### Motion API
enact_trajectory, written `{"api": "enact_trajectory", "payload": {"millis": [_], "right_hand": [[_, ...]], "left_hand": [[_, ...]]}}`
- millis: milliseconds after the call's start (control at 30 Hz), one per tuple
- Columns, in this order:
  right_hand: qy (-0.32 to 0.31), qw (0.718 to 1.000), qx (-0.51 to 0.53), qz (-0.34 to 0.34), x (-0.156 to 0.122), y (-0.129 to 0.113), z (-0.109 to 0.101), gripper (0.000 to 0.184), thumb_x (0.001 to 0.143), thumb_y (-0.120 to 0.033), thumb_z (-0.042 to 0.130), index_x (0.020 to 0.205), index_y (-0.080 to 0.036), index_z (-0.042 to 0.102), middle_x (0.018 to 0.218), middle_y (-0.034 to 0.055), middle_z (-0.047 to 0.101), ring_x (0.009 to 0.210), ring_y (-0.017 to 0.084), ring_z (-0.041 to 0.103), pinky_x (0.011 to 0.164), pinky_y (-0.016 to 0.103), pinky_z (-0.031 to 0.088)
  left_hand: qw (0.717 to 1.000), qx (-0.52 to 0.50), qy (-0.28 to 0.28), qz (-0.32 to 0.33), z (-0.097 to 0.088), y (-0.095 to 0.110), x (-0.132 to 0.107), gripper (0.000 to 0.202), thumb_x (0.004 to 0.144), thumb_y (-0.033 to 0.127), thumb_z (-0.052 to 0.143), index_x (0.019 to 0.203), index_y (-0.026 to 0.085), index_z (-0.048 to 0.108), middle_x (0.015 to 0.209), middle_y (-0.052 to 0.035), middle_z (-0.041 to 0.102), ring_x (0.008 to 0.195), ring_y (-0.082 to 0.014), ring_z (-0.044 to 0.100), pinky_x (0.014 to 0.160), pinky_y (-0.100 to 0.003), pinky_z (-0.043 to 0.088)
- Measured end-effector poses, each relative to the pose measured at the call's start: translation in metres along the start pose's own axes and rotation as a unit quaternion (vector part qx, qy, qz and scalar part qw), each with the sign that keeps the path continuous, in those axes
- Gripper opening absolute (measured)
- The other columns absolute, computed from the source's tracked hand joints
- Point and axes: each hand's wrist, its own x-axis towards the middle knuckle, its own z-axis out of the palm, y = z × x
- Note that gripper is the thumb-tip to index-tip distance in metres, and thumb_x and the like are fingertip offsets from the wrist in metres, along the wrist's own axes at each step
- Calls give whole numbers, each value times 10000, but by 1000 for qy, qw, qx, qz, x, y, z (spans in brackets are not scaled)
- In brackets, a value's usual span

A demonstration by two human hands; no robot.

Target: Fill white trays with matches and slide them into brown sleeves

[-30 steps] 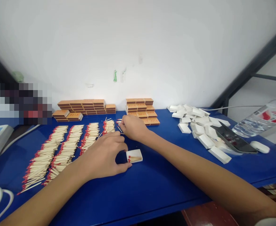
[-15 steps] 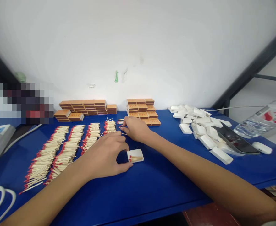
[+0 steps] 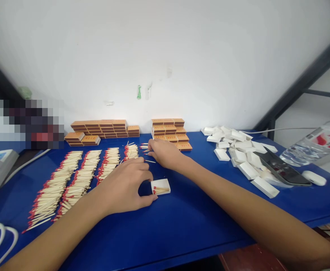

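My left hand rests on the table with its thumb and curled forefinger at the left side of a small white matchbox tray, steadying it. A few red-headed matches lie in the tray, along its near side. Beyond the tray, my right hand bends over a small group of loose matches, with thumb and fingers closing round some of them. Its fingertips partly hide these matches. One loose match lies just below that hand.
Several rows of matches spread across the blue table to the left. Stacked orange matchboxes line the wall, with another stack behind my right hand. White trays, a phone, an earbud case and a bottle lie right.
My right hand has shifted slightly right, its thumb drawing back at the loose matches. The left hand and tray have moved very slightly left.
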Motion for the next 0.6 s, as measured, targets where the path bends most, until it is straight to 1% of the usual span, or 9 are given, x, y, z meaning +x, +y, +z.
{"api": "enact_trajectory", "payload": {"millis": [133, 267, 367, 467, 600], "right_hand": [[6, 1000, -3, -10, 5, 3, 3, 156, 1104, -257, 585, 1181, -188, 701, 1261, 139, 758, 1092, 277, 735, 798, 323, 502], [18, 1000, -5, -12, 8, 5, 5, 191, 1101, -277, 604, 1247, -187, 688, 1284, 144, 751, 1105, 282, 731, 802, 331, 499], [15, 1000, -4, -15, 8, 5, 5, 153, 1099, -259, 604, 1166, -191, 724, 1242, 129, 763, 1078, 271, 737, 782, 319, 484], [11, 1000, 0, -21, 6, 5, 2, 165, 1101, -285, 619, 1098, -179, 746, 1213, 131, 778, 1068, 266, 737, 763, 310, 466], [4, 1000, 14, -23, -3, 3, -4, 220, 1104, -341, 635, 1047, -172, 764, 1179, 133, 790, 1042, 264, 738, 712, 313, 435]], "left_hand": [[1000, 2, -2, -1, 0, 0, 0, 233, 892, 422, 821, 845, 197, 782, 801, -44, 683, 828, -241, 627, 864, -427, 536], [1000, 8, 0, 1, 0, 1, 0, 219, 895, 419, 822, 866, 205, 784, 814, -40, 691, 836, -238, 636, 862, -416, 535], [1000, 13, -2, 3, -1, 0, 0, 226, 896, 428, 819, 868, 206, 783, 816, -42, 693, 840, -239, 636, 852, -414, 535], [1000, 23, -4, 3, -4, -2, 0, 231, 897, 429, 813, 859, 204, 778, 808, -40, 690, 835, -243, 625, 843, -423, 530], [999, 36, -21, -27, -10, -6, 0, 240, 892, 439, 810, 886, 200, 791, 842, -51, 703, 877, -268, 649, 808, -426, 514]]}}
